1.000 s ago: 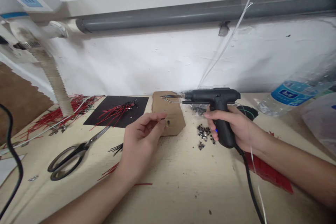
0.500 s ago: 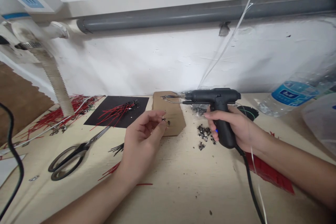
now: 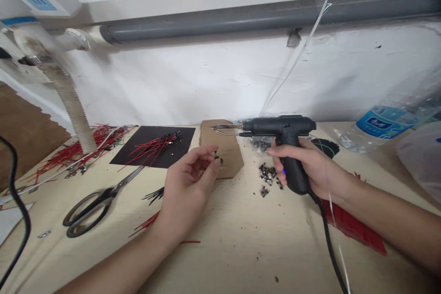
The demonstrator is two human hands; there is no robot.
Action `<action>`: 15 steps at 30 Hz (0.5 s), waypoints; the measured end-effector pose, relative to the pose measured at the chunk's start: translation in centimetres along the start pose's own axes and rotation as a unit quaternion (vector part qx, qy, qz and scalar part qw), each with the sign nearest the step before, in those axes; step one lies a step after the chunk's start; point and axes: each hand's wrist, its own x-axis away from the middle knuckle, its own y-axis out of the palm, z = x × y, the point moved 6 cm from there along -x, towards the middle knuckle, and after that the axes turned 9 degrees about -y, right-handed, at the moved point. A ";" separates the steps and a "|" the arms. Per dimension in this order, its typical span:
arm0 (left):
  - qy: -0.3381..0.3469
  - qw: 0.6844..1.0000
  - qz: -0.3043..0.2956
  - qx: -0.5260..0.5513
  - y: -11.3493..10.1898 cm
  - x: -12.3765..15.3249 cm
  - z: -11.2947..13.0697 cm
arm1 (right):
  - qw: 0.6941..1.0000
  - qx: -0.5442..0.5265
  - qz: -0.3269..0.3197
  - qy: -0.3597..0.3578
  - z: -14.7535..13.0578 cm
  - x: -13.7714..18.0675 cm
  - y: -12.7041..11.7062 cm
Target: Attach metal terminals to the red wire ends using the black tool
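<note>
My left hand (image 3: pixel 191 174) pinches a small dark electronic part (image 3: pixel 217 156) between thumb and fingertips, just above a piece of brown cardboard (image 3: pixel 229 147). Its exact kind is too small to make out. My right hand (image 3: pixel 303 163) is wrapped round the grip of a black soldering gun (image 3: pixel 282 126). The gun's metal tip and thin guide tube point left, over the far part of the cardboard. Below the gun lies a loose pile of small metal-and-black parts (image 3: pixel 268 174).
A black sheet (image 3: pixel 120 156) carries red wires (image 3: pixel 148 147) with small parts. Scissors (image 3: pixel 99 202) lie at the left, beside a heap of red wires (image 3: pixel 62 161). A water bottle (image 3: pixel 379 124) lies at the right; a grey pipe (image 3: pixel 206 25) runs along the wall.
My left thumb and fingertips have shifted slightly, and more of the small dark part shows between them. My right hand and the soldering gun have stayed in place.
</note>
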 end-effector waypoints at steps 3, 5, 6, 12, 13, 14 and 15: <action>0.011 1.000 -0.004 -0.017 0.1 0.1 0.2 | 1.000 0.001 -0.001 -0.002 0.0 0.0 0.0; 0.013 1.000 -0.005 -0.028 0.1 0.1 0.4 | 1.000 0.002 -0.003 -0.004 -0.1 0.0 0.0; 0.012 0.999 -0.004 -0.029 0.1 0.1 0.4 | 1.000 0.002 -0.003 -0.004 -0.1 0.1 0.0; 0.006 0.999 -0.008 -0.035 0.3 0.2 0.3 | 1.000 0.002 -0.003 -0.006 -0.1 0.0 0.1; 0.007 0.999 -0.007 -0.036 0.3 0.2 0.4 | 1.000 0.001 -0.005 -0.006 -0.1 0.0 0.1; 0.009 0.999 -0.007 -0.035 0.3 0.2 0.4 | 1.000 0.000 -0.005 -0.007 -0.1 0.0 0.0; 0.010 0.999 -0.008 -0.034 0.3 0.1 0.4 | 1.000 -0.001 -0.006 -0.007 -0.1 0.0 0.0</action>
